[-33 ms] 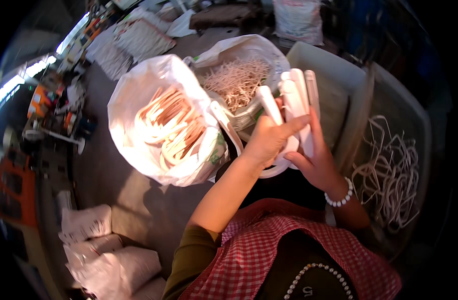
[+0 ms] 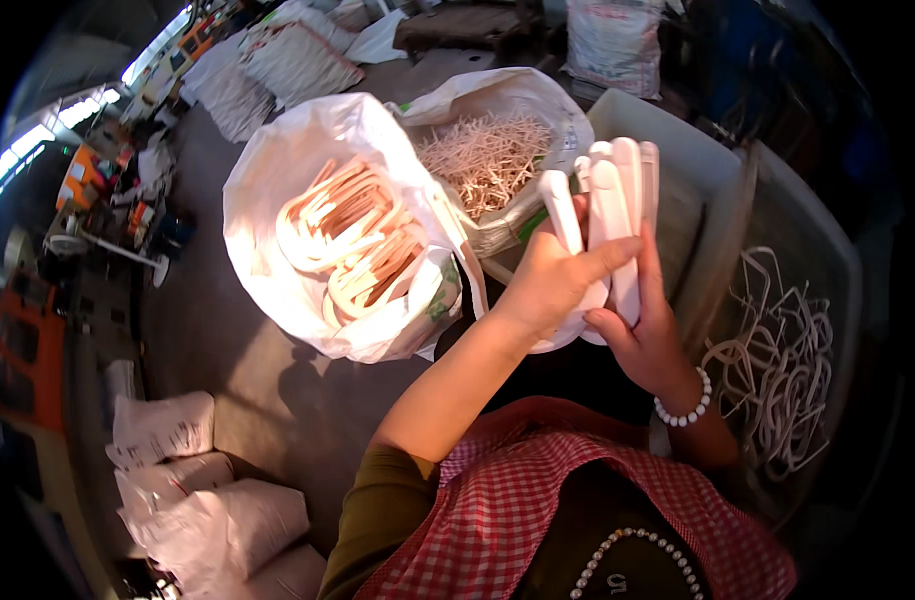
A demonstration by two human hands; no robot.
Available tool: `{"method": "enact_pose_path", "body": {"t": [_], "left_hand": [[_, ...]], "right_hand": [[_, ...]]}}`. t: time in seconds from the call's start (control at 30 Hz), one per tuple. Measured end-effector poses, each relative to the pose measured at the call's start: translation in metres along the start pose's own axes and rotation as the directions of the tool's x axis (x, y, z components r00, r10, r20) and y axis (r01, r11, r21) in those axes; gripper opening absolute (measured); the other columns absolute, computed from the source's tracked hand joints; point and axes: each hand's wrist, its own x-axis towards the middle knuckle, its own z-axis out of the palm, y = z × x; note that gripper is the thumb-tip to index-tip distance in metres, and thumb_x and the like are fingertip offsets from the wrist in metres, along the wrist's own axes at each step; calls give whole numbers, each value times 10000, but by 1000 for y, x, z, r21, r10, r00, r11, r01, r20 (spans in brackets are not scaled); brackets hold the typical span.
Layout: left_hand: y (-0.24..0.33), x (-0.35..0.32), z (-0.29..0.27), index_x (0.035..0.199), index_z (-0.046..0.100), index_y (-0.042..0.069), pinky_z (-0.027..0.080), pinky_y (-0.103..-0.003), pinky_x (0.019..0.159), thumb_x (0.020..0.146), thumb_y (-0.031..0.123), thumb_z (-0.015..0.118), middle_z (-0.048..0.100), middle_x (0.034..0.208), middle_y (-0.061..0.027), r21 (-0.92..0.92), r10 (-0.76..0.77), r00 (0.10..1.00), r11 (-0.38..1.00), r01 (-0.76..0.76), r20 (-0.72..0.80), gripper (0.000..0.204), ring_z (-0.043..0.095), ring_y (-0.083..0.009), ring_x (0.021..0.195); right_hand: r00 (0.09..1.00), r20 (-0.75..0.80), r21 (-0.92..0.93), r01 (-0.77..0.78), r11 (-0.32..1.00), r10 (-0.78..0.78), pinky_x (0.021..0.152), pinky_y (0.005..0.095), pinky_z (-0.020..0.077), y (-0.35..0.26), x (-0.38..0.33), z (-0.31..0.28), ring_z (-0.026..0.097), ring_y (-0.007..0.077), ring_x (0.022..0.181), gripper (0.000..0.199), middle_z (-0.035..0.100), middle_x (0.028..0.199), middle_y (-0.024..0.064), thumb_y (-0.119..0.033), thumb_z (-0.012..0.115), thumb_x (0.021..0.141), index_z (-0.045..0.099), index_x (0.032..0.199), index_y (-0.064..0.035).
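Note:
Both my hands are closed round a bundle of long white plastic pieces with rounded ends, which point up and away from me. My left hand grips from the left, its thumb across the front of the bundle. One white piece stands apart from the others above its fingers. From the right, my right hand wraps the lower part, thumb on the near side. Curved lower parts of the pieces show under my hands. To the left, a white woven sack holds similar curved pieces, stacked and nested.
Behind, another sack contains thin pinkish sticks. At right stand a pale bin and a bin with tangled white plastic strips. Filled bags lie at lower left, near an orange machine.
My hands and the bundle sit slightly further right in the picture, and the sacks have shifted right with the view. Both hands keep hold of the bundle.

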Motion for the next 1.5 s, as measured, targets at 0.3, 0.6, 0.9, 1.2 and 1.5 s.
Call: {"method": "enact_pose_path", "body": {"t": [0.3,0.6,0.9,1.2,1.5], "left_hand": [[76,-36,-14,1206,472,-16,451,-295,826,831,139,686,565,1032,-76,321,443,883,822,-470,157,459,549,-153,955],[99,-68,-52,1340,336,-20,406,-382,958,823,149,670,490,1261,-188,685,417,859,534,-496,297,638,509,-284,1174],[137,-81,-132,1207,464,16,467,-411,812,793,103,676,578,1079,-213,984,348,920,-47,-173,178,473,579,-383,973],[92,-102,-185,1163,523,-16,443,-403,893,761,301,668,595,1115,-222,931,-277,909,104,351,-311,532,577,-351,1051],[145,-115,-140,1154,563,-9,483,-265,603,792,216,729,623,882,-57,815,-278,861,296,498,-425,458,590,-115,723]], "right_hand": [[975,193,267,52,962,-107,1099,398,253,-34,23,28,331,274,1350,1201,285,1475,192,-398,820,698,7,1475,24],[984,156,354,31,935,-91,1092,405,266,-55,56,55,352,278,1335,1183,328,1452,177,-692,662,696,124,1464,30],[977,210,101,19,995,-40,963,310,417,-22,71,58,506,177,1146,458,514,1226,96,-58,620,879,461,1303,11],[850,348,141,-464,874,395,859,290,463,34,78,125,555,145,1003,604,573,1121,97,-239,628,910,336,1391,-20],[858,292,221,-490,843,422,724,275,506,54,92,139,596,132,886,482,614,1017,101,-183,625,902,400,1282,10]]}}
